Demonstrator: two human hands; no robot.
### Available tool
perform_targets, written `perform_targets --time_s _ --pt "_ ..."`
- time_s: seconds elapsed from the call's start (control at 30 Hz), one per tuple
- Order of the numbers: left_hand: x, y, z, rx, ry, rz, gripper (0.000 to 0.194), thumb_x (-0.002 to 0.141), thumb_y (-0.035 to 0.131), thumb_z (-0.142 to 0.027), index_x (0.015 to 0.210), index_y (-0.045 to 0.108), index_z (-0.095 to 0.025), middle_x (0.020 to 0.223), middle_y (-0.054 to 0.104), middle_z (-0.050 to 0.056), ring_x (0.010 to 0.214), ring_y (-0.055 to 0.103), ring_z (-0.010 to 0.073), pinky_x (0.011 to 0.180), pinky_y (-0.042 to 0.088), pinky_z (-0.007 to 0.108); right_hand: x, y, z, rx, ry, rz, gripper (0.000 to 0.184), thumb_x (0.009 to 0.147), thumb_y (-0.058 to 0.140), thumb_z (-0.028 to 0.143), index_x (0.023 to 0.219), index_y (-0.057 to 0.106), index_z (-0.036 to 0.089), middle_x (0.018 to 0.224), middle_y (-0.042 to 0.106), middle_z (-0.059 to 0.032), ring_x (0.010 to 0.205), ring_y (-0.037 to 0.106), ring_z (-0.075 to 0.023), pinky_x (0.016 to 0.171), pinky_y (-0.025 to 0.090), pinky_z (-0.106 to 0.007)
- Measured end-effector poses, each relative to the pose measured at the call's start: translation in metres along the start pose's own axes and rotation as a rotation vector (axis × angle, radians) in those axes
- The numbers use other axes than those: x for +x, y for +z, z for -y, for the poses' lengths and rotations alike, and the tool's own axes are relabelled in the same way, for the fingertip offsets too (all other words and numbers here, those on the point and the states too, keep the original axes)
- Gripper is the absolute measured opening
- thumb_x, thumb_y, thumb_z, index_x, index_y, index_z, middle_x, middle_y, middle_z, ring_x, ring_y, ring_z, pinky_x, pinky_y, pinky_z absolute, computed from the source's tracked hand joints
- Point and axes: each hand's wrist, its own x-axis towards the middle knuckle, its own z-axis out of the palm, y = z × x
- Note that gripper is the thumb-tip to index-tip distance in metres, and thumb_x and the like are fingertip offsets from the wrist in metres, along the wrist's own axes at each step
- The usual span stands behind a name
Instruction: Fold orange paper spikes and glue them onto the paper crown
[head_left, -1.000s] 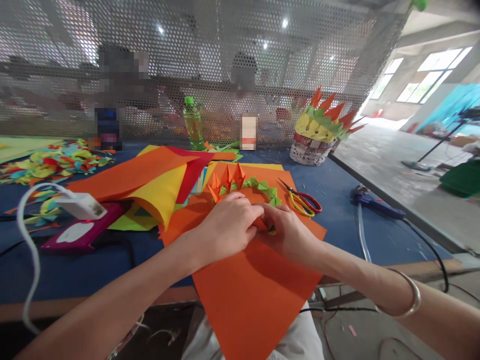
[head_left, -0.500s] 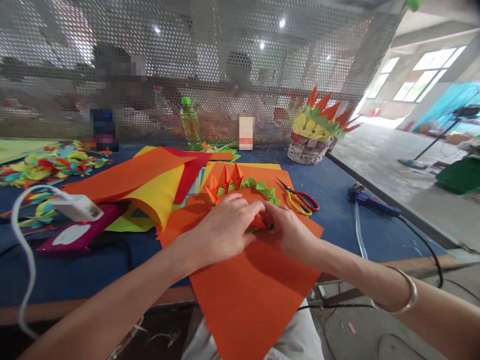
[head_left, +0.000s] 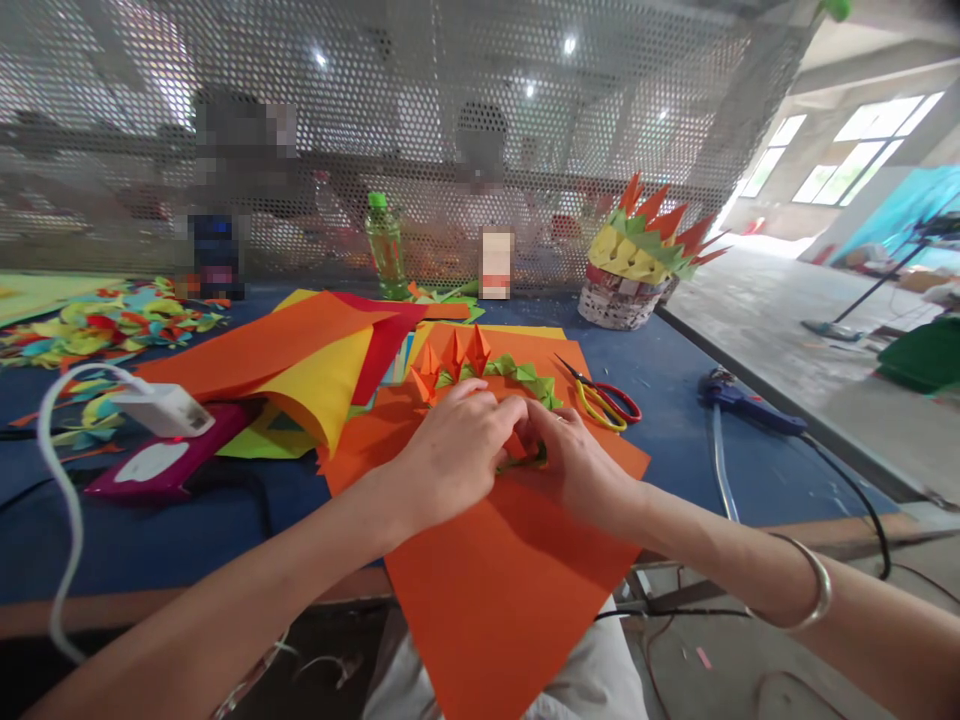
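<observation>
A ring of folded green paper (head_left: 517, 370) lies on orange paper sheets (head_left: 510, 580) in front of me. Several folded orange paper points (head_left: 454, 352) stand up along its far left side. My left hand (head_left: 454, 445) is closed on the near side of the ring, fingers bent inward. Opposite it, my right hand (head_left: 589, 462) pinches the same near side, and the fingertips of both hands meet there. What lies between the fingertips is mostly hidden. Scissors (head_left: 604, 402) with red and yellow handles rest just beyond my right hand.
A glue gun (head_left: 750, 402) lies at the right. Behind stand a green-capped bottle (head_left: 385, 250) and a folded-paper basket (head_left: 622, 270). Coloured sheets (head_left: 255, 340), paper scraps (head_left: 142, 318) and a magenta power strip (head_left: 169, 462) with a white charger (head_left: 169, 410) are on the left.
The view has shifted slightly. Both hands stay at the near side of the ring, with only small finger movement. The ring remains where it was on the orange sheets.
</observation>
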Motion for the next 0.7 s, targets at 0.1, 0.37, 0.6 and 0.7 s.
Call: perform_targets --time_s 0.1,0.37,0.6,0.7 --pt "0.0 -0.001 -0.001 0.028 0.0 -0.003 0.028 0.076 0.057 0.003 0.094 0.054 -0.019 0.086 0.068 0.003 0.092 0.068 0.0222 0.114 0.041 0.045 0.002 0.004 0.001 -0.01 0.0 -0.037 0.031 0.079 0.073 0.018 0.093 0.045 0.023 0.075 0.057 0.0071 0.068 0.05 -0.0108 0.074 0.036 -0.03" --pt "-0.001 0.001 -0.001 0.063 -0.02 0.007 0.029 0.075 0.056 0.003 0.096 0.054 -0.018 0.087 0.069 0.005 0.098 0.068 0.024 0.117 0.039 0.044 0.004 0.01 -0.001 -0.027 -0.063 -0.046 0.032 0.096 0.061 0.048 0.106 0.059 0.018 0.086 0.06 0.0021 0.071 0.056 -0.0108 0.069 0.05 -0.029" --pt "-0.002 -0.003 0.004 -0.016 -0.022 0.018 0.025 0.081 0.066 -0.006 0.103 0.06 -0.017 0.092 0.072 0.005 0.097 0.069 0.0246 0.116 0.038 0.05 0.005 0.012 -0.006 -0.042 -0.047 -0.025 0.032 0.096 0.062 0.048 0.104 0.059 0.017 0.081 0.059 0.0038 0.068 0.056 -0.0104 0.069 0.05 -0.029" --pt "-0.002 -0.013 0.008 -0.104 -0.012 0.006 0.029 0.082 0.076 -0.02 0.108 0.064 -0.021 0.102 0.075 0.003 0.103 0.069 0.0246 0.117 0.038 0.05 0.006 0.01 -0.004 -0.048 -0.027 -0.021 0.028 0.09 0.068 0.036 0.107 0.054 0.019 0.08 0.06 0.004 0.072 0.057 -0.0125 0.077 0.047 -0.033"
